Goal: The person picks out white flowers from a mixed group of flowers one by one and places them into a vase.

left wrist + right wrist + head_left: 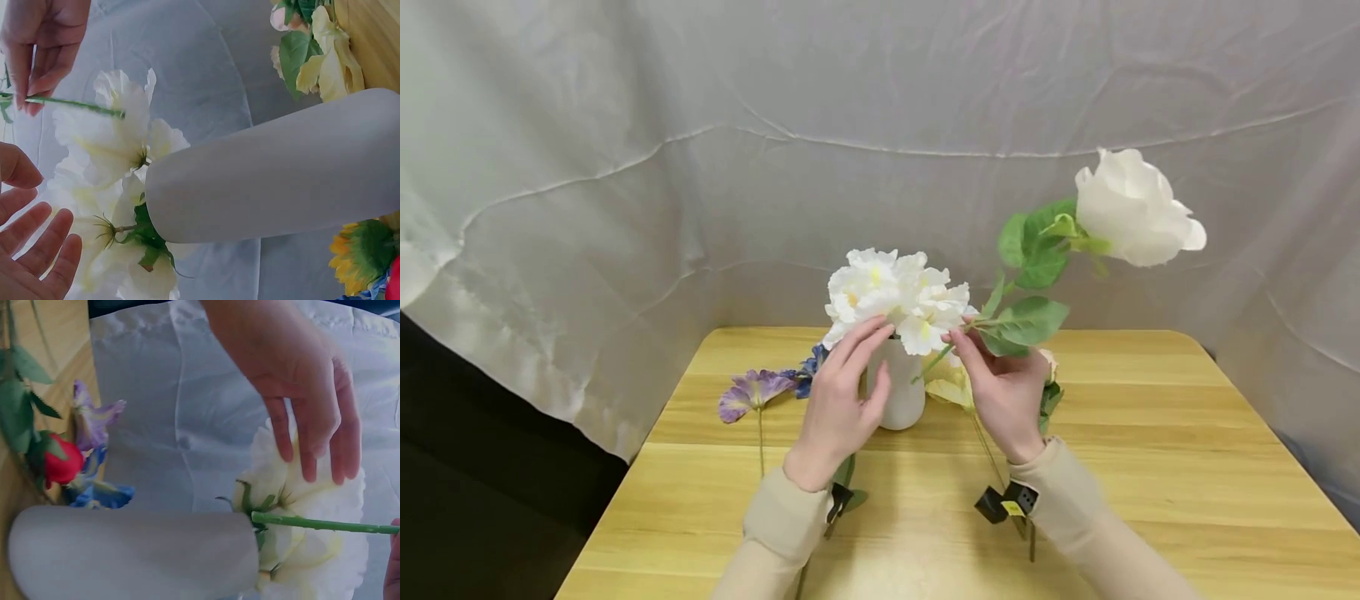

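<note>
A white vase [901, 396] stands upright on the table, with ruffled white flowers [880, 287] fanned out over its mouth. My right hand [1011, 396] pinches the green stem of a white rose [1135, 208] between thumb and fingers, right of the vase. The rose leans up to the right, leaves hanging below its bloom. In the right wrist view the cut end of the stem [325, 525] points at the vase's mouth, overlapping the white petals. On the other side my left hand [842, 387] has its fingers loosely extended beside the white flowers, holding nothing.
Left of the vase lie a purple flower [752, 390] and a blue flower [808, 371]; a red rose [65, 464] and a sunflower [364, 253] are near them. A yellow flower [951, 390] lies to the right. Grey curtain [880, 192] surrounds the wooden table [1187, 467].
</note>
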Available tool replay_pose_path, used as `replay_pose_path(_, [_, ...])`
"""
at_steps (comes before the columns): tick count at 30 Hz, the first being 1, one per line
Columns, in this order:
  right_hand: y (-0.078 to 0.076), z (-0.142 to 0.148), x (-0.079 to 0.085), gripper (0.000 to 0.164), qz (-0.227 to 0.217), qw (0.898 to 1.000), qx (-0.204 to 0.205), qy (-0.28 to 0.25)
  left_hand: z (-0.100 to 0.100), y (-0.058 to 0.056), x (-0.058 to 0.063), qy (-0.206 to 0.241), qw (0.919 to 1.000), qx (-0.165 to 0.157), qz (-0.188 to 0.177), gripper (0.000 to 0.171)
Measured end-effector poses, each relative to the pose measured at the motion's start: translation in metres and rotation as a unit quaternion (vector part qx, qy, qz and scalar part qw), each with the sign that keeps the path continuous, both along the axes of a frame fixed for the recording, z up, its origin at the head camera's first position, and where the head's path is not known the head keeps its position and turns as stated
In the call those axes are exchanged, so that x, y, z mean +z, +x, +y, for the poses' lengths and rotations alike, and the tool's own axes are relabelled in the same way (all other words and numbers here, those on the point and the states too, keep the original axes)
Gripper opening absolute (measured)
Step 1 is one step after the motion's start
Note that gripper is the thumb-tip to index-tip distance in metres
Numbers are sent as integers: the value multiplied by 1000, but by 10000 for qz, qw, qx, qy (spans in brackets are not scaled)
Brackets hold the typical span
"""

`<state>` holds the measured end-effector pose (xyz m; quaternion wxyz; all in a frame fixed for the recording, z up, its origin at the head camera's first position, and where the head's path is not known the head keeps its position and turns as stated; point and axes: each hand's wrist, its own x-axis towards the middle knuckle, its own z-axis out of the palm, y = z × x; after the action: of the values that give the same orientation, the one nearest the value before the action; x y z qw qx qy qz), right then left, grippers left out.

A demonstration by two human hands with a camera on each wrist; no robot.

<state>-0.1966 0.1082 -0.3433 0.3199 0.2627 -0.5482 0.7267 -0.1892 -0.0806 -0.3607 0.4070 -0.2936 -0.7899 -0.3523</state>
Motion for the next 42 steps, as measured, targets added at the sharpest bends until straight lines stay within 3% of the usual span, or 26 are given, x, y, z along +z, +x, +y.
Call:
replay_pose_path(10, [-14, -19, 17, 28, 958, 9946, -324, -245, -8, -3, 1, 145, 9998, 29, -165, 44])
replay_pose_path(15, [-22, -23, 17, 22, 1164, 9886, -939, 160, -9, -3, 2, 170, 9998, 20, -139, 44])
replay_pose_path(21, [-31, -18, 15, 19, 1121, 9737, -1830, 762, -9, -4, 2, 214, 9997, -2, -92, 44])
replay_pose_path(33, [-40, -17, 11, 7, 899, 9725, -1811, 1154, -11, -4, 2, 232, 9996, 56, -157, 44])
replay_pose_path(42, [-38, -19, 10, 9, 555, 9746, -1768, 1261, -10, -4, 0, 221, 9996, 36, -143, 45])
